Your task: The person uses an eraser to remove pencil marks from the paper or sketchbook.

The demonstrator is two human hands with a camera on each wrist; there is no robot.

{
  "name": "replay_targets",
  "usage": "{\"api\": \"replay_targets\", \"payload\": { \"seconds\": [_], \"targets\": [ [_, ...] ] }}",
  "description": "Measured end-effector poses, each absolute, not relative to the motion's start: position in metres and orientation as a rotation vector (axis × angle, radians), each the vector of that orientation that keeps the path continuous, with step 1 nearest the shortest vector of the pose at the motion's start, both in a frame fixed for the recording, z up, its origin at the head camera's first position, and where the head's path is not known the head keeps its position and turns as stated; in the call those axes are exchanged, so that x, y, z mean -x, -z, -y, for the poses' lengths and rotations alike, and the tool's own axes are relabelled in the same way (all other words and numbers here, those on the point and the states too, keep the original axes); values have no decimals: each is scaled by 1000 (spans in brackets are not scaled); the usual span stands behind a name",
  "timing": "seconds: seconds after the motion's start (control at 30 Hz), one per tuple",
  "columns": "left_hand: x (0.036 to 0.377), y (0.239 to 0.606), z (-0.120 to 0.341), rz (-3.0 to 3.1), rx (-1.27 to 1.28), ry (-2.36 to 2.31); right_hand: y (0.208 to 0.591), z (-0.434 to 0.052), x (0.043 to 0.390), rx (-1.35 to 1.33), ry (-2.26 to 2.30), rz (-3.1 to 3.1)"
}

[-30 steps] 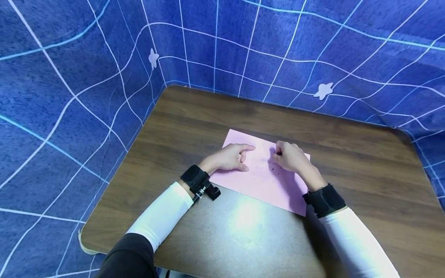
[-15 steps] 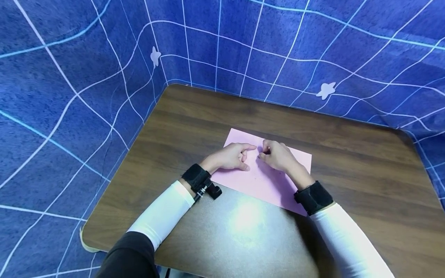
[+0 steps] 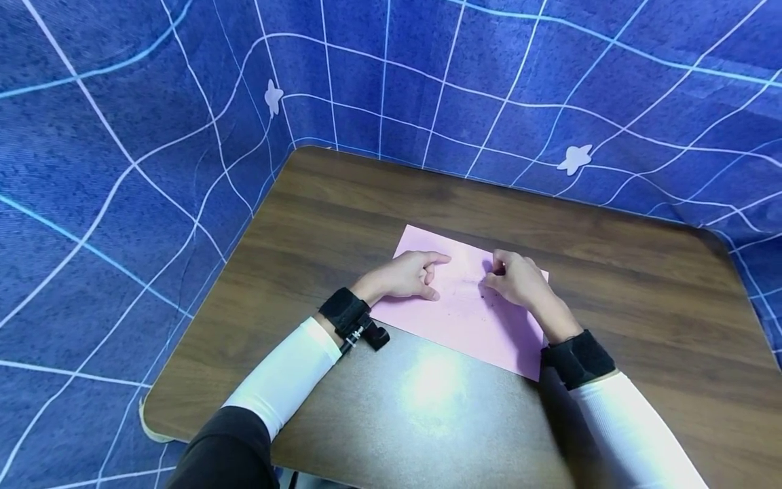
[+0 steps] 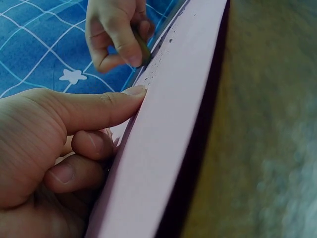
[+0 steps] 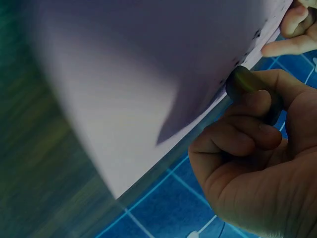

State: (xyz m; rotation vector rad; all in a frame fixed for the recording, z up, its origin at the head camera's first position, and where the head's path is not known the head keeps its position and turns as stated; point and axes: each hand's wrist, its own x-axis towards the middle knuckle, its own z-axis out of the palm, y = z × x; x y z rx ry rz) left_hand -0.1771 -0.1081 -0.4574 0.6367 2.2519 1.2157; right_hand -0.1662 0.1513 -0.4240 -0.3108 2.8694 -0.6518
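A pink sheet of paper (image 3: 446, 322) lies slightly askew on the wooden table. My left hand (image 3: 405, 275) rests on its left part, thumb and index finger spread and pressing, the other fingers curled under. On the right part of the sheet, my right hand (image 3: 519, 280) pinches a small dark eraser (image 5: 241, 83) with a greenish band. In the right wrist view its rounded end meets the paper. Dark crumbs (image 5: 257, 34) and faint grey marks lie on the sheet between the hands. From the head view, my right fingers mostly hide the eraser.
The wooden table (image 3: 342, 204) has rounded corners and extends around the sheet on all sides. Blue cloth (image 3: 427, 81) with white lines and stars hangs along the back and left edges. Glare falls on the near tabletop.
My right hand swept left toward my left hand with the eraser, then came back right across the sheet. My left hand has stayed in place.
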Motion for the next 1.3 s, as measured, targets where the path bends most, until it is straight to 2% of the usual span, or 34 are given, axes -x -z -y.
{"api": "replay_targets", "payload": {
  "seconds": [0.3,0.53,0.7,1.3],
  "targets": [
    [177,455,107,-2244,-626,-1225,411,-144,166,333,467,-2870],
    [176,457,108,-2242,-638,-1212,418,-114,168,531,671,-2792],
    [176,457,107,-2251,-647,-1207,425,-108,168,520,717,-2790],
    [179,459,106,-2269,-646,-1210,423,-166,159,302,653,-2875]
  ]
}}
